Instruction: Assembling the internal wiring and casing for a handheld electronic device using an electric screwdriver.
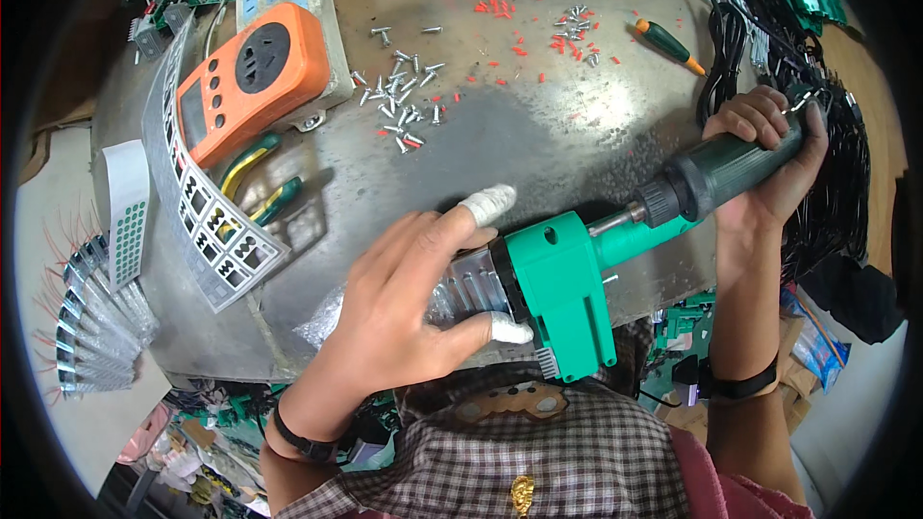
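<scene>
My left hand [399,293], thumb and a fingertip wrapped in white tape, grips a green plastic tool housing [558,288] by its shiny ribbed barrel [461,290], which looks wrapped in clear film. The barrel's far end is partly hidden by my hand. My right hand [769,159] is closed around a dark electric screwdriver [721,173], held nearly level and pointing left. Its metal shaft [615,219] meets the right side of the housing; the very tip of the bit cannot be made out. The housing is at the near edge of the metal table.
Loose screws [399,96] and small red pieces [495,8] lie scattered beyond my hands. An orange socket meter [252,77], pliers [252,178] and a label sheet [207,221] are on the left. At right lie a small screwdriver [668,46] and bundled black cables [841,163].
</scene>
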Demonstrator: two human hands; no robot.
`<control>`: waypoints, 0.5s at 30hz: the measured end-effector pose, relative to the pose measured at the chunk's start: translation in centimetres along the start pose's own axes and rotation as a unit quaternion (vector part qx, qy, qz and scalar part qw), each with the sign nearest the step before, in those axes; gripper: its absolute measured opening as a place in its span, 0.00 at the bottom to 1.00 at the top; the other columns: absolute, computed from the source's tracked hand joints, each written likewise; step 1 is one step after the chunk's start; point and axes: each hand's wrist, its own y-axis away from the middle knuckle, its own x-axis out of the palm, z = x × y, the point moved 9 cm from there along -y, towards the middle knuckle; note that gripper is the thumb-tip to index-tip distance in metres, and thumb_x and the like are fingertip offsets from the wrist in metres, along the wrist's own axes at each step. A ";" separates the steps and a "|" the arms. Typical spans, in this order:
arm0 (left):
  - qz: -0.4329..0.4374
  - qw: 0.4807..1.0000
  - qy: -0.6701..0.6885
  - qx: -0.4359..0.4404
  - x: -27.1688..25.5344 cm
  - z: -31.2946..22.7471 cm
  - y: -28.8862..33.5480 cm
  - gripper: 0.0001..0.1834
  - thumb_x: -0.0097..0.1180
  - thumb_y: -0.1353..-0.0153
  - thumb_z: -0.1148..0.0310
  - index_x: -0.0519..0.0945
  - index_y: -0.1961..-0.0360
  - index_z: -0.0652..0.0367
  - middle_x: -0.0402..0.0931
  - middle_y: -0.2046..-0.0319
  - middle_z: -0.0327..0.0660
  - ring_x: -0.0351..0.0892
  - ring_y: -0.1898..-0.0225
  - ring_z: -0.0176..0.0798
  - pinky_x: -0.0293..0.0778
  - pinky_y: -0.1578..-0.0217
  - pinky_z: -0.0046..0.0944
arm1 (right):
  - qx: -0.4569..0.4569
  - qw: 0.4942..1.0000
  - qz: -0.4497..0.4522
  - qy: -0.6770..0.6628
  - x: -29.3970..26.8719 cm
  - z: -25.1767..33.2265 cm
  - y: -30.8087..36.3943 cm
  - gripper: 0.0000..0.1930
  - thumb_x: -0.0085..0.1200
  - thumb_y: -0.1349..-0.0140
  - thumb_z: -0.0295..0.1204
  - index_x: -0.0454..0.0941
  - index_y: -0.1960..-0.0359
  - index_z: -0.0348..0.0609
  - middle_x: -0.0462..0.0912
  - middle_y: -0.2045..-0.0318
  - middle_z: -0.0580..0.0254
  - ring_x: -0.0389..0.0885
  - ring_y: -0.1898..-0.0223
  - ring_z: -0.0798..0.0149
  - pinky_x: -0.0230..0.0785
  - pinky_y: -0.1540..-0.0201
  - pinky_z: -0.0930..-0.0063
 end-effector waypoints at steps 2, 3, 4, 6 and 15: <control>-0.025 0.998 0.056 0.018 -0.1 0.1 0.4 0.49 0.75 0.65 0.68 0.73 0.35 0.64 0.84 0.51 0.53 0.83 0.55 0.48 0.77 0.53 0.44 | -0.003 1.000 0.003 0.000 -0.1 -0.1 0.0 0.17 0.58 0.38 0.45 0.69 0.64 0.45 0.69 0.77 0.76 0.71 0.76 0.75 0.68 0.63 0.74; -0.027 0.998 0.050 0.020 -0.4 -0.2 0.3 0.49 0.75 0.65 0.68 0.73 0.35 0.64 0.84 0.51 0.53 0.83 0.55 0.48 0.77 0.53 0.44 | -0.007 1.000 0.001 0.003 -0.2 -0.1 0.0 0.17 0.57 0.37 0.45 0.69 0.63 0.45 0.69 0.76 0.76 0.71 0.76 0.75 0.68 0.63 0.73; -0.001 0.998 0.061 -0.006 -0.2 -0.1 0.0 0.50 0.76 0.64 0.67 0.72 0.34 0.64 0.83 0.50 0.52 0.83 0.53 0.48 0.76 0.50 0.45 | -0.007 1.000 0.005 0.001 -0.1 -0.1 -0.1 0.17 0.57 0.37 0.45 0.69 0.63 0.45 0.69 0.76 0.76 0.71 0.76 0.75 0.68 0.63 0.73; 0.025 0.997 0.068 -0.031 0.0 0.2 0.0 0.51 0.77 0.63 0.66 0.70 0.33 0.64 0.83 0.49 0.51 0.82 0.52 0.49 0.76 0.48 0.46 | -0.026 0.999 -0.035 0.016 -0.7 0.1 -0.2 0.18 0.57 0.37 0.45 0.70 0.62 0.44 0.71 0.74 0.74 0.72 0.75 0.74 0.67 0.62 0.73; -0.070 0.993 -0.098 -0.001 0.2 -0.9 3.3 0.41 0.79 0.59 0.58 0.78 0.43 0.65 0.78 0.50 0.50 0.78 0.51 0.52 0.73 0.50 0.47 | -0.023 0.995 0.090 -0.047 -0.5 2.9 3.9 0.19 0.57 0.37 0.50 0.70 0.64 0.48 0.69 0.76 0.74 0.71 0.76 0.73 0.66 0.62 0.70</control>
